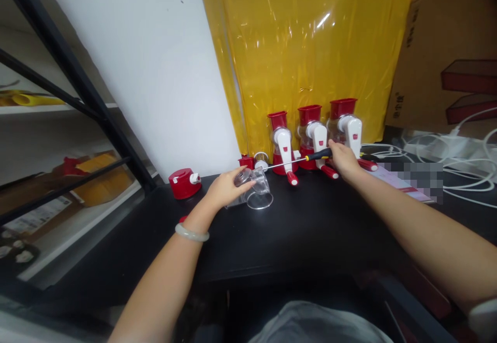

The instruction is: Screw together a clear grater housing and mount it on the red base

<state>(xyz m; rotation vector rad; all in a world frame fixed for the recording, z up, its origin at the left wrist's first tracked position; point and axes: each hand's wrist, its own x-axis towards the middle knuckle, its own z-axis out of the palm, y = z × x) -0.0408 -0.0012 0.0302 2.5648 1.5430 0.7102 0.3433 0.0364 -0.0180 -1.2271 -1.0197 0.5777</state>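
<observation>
My left hand (227, 187) is closed around a clear plastic grater housing (259, 199), whose round opening faces me just above the black table. In my right hand (344, 160) is a screwdriver (319, 155) with a black and yellow handle. Its long metal shaft points left, and the tip meets or nearly meets the clear housing; exact contact is hard to tell. Behind the housing stand a metal grater drum (261, 159) and a small red part (246, 162). A red round base (185, 183) with a white knob sits left of my left hand.
Three red and white rotary graters (285, 148) with crank handles line the back of the black table (272, 244). Yellow plastic sheeting (306, 47) hangs behind them. White cables (471, 161) and a printed sheet (404, 182) lie at right. A shelf rack (66, 177) stands left.
</observation>
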